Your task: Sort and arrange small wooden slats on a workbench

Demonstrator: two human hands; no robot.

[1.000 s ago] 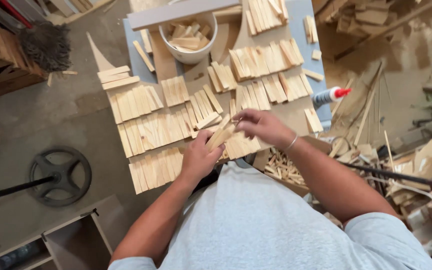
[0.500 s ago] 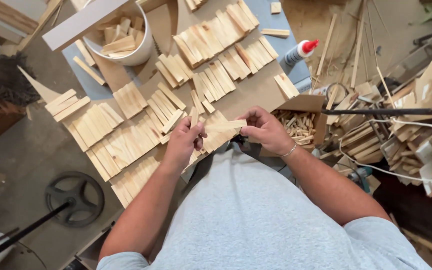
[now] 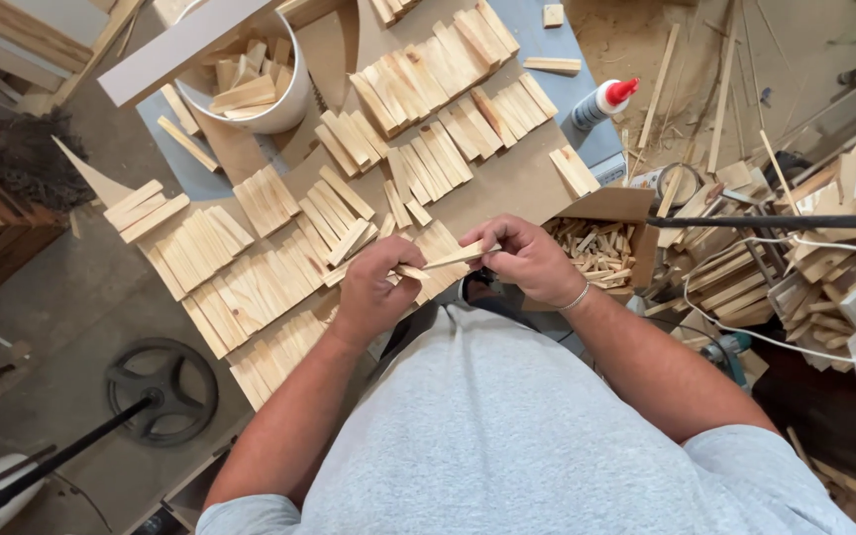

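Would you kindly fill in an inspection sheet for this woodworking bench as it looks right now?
Surface: cardboard-covered table, crowded.
Job's things: thin wood slat held between both hands.
Clutter: rows of slats, white bucket of offcuts, glue bottle, cardboard box of small sticks.
Grippers: left hand and right hand pinch the slat.
Cables: white cord at right.
Surroundings: black wheel on floor, scrap wood pile.

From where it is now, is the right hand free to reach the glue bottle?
Probably not at once: the right hand and left hand both hold a wood strip. Otherwise the way to the glue bottle looks free, over flat strips only.
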